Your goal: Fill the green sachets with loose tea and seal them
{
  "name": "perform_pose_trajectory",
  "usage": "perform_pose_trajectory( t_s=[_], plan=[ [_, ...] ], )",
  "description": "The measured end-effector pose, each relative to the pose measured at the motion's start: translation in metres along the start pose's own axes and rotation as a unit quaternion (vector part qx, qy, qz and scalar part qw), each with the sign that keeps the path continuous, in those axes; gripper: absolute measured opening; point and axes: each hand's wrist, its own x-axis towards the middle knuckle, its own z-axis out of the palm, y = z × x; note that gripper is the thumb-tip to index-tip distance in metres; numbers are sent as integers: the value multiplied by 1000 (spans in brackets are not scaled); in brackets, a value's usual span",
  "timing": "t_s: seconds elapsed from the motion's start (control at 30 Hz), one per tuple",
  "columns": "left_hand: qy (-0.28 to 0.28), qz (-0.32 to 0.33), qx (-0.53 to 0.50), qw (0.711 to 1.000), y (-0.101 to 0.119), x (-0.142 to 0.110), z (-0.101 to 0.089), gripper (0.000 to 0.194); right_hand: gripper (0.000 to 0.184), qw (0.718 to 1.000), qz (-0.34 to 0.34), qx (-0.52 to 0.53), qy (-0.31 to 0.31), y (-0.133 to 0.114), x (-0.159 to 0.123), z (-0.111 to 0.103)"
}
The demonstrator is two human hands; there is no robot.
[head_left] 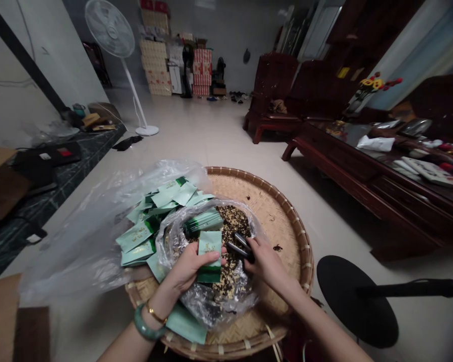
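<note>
My left hand (194,261) grips a light green packet (210,246) with a dark green band, thumb across its front. In my right hand (264,259) are dark metal tongs (239,247), with two separate prongs pointing left over a loose dark and pale dried mix (234,221). The mix lies in an open clear plastic bag (211,306) on a round woven bamboo tray (275,203). A stack of green packets (204,221) lies inside the bag on its far left side. Many more loose packets (138,236) are heaped to the left, on clear plastic sheeting (86,241).
A black round stand base (357,301) is on the floor to the right. Beyond it is a dark wooden table (335,171) with things on top. A white fan (128,75) stands at the far left, near a dark marble ledge (71,176). Cardboard (2,311) sits at lower left.
</note>
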Motion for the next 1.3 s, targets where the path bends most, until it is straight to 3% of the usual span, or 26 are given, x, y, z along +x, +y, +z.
perform_pose_trajectory(
  t_s=[0.1,0.2,0.37,0.53,0.73,0.93,1.03,1.17,1.3],
  plan=[
    [-3,-10,6,1000,0,1,-4,51,41,989,19,144,4,12,1,-20],
    [-16,-18,18,1000,-1,4,-5,50,45,958,19,284,-32,13,2,-44],
    [-66,-36,66,995,-3,5,2,43,42,950,-59,280,-124,-18,12,-68],
    [-73,-5,115,991,-3,2,6,37,32,950,-88,262,-148,-38,22,-67],
    [-73,-45,109,990,-1,0,4,33,27,942,-74,303,-126,-39,28,-58],
    [-101,-34,103,989,0,0,1,38,28,944,-57,305,-117,-39,32,-58],
    [-103,-32,100,989,1,0,-1,38,28,923,-33,353,-153,-36,35,-55],
    [-116,-27,112,987,4,0,-1,36,38,869,17,448,-212,-27,39,-54],
    [-115,-35,101,988,6,1,-2,38,43,841,72,496,-204,-17,41,-60]
  ],
)
